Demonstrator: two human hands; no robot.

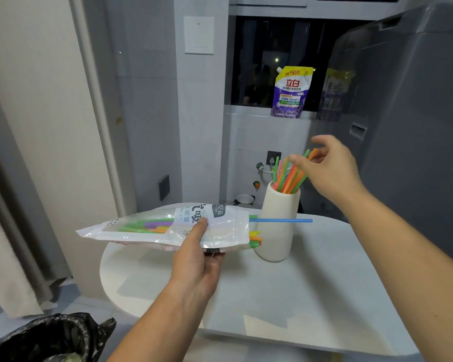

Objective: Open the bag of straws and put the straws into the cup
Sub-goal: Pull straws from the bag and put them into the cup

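Note:
My left hand (pixel 197 253) grips a clear plastic bag of straws (pixel 147 226), held flat above the table with its open end facing right. Coloured straw ends stick out of that opening, and one blue straw (pixel 285 220) pokes far out across the front of the cup. The cream ribbed cup (pixel 277 226) stands upright on the white table (pixel 311 296) and holds several orange, green and pink straws (pixel 289 176). My right hand (pixel 330 168) hovers at the tops of those straws, fingers spread, touching their upper ends.
A black-lined bin (pixel 50 338) sits at the lower left beside the table. A purple detergent pouch (pixel 290 92) stands on the window ledge behind. A grey appliance (pixel 408 113) fills the right side. A curtain (pixel 16 231) hangs at the left.

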